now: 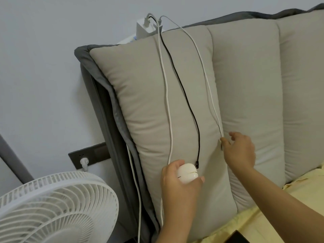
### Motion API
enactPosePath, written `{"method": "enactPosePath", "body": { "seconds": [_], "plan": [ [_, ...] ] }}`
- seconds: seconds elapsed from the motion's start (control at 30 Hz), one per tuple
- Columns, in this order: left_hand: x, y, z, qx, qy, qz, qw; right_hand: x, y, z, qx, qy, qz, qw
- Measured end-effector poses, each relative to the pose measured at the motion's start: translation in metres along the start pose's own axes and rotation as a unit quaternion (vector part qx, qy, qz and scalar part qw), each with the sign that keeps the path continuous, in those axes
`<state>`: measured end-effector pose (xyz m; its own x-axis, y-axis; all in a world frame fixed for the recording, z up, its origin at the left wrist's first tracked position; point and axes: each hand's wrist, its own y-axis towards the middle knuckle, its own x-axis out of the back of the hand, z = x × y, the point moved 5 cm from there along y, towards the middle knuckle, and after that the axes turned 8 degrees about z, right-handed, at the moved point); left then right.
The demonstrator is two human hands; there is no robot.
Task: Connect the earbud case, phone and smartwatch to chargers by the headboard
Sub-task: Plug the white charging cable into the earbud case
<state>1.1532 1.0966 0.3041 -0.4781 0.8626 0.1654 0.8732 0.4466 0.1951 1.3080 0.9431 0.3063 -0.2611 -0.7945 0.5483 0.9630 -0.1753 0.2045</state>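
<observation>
My left hand [177, 188] grips a white earbud case [188, 175] in front of the padded beige headboard [145, 106]. My right hand [239, 149] pinches the lower end of a thin white cable [209, 88] between thumb and finger. A black cable [182, 88] hangs between them, its plug dangling just above the case. A second white cable [167, 95] hangs further left, down behind my left hand. All three run up to a white charger block [145, 28] on top of the headboard. A dark object, possibly the phone [235, 237], lies at the bottom edge.
A white fan [56, 207] stands at the lower left beside the bed. A dark wall socket plate [87, 155] holds a white plug behind it. Yellow bedding [263, 223] covers the mattress at the lower right. Another white cord [136, 190] runs down the headboard's left edge.
</observation>
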Motion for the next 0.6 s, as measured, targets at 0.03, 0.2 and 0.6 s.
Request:
{"method": "enactPosePath", "body": {
  "seconds": [0.03,0.2,0.6],
  "plan": [
    [-0.002,0.002,0.001,0.0,0.0,0.001,1.0,-0.001,0.004,-0.001,-0.003,-0.01,0.014,1.0],
    [-0.01,0.009,-0.005,-0.001,-0.007,0.004,1.0,-0.006,0.014,-0.003,-0.02,0.017,0.069,0.997],
    [-0.006,0.011,-0.063,-0.01,-0.034,0.013,0.999,-0.014,0.004,0.002,-0.051,0.125,0.184,0.974]
  ]
}}
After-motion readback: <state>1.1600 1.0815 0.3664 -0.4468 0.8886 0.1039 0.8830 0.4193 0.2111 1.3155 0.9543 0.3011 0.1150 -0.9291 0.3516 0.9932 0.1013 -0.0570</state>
